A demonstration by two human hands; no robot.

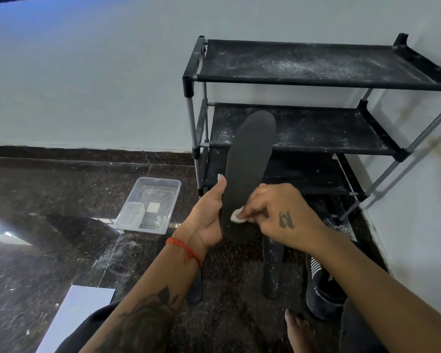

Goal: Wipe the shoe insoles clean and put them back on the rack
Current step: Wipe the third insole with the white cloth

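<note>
Between the two hands, held upright in front of the rack, is a black insole [247,174], toe end up and heel end low. The left hand [209,215] holds it from the left edge, thumb up along the side and fingers wrapped behind, so its grip is clamped on the insole. The right hand [280,212] pinches a small white wipe [237,216] between its fingertips and presses it against the lower part of the insole's face, near the heel.

Judging from this, the wiping step is in hand and only the heel region is under the wipe right now; the upper stretch looks matte and I cannot tell whether it is already clean. The next move calls for drawing the wipe along the length while the left hand keeps the thin, flexible piece from bending away, then setting it on a shelf.

On the floor below lie two more insoles, a speckled insole [273,271] just under the right wrist and another dark insole [195,289] partly hidden by the left forearm, so more work seems left. A dark shoe [321,289] sits to the right of them.

Behind stands the black shoe rack [303,82], its fabric shelves dusted with white specks. A clear plastic tray [161,184] rests on the dark polished floor [61,194] to the left, with a smaller clear container inside it.
</note>
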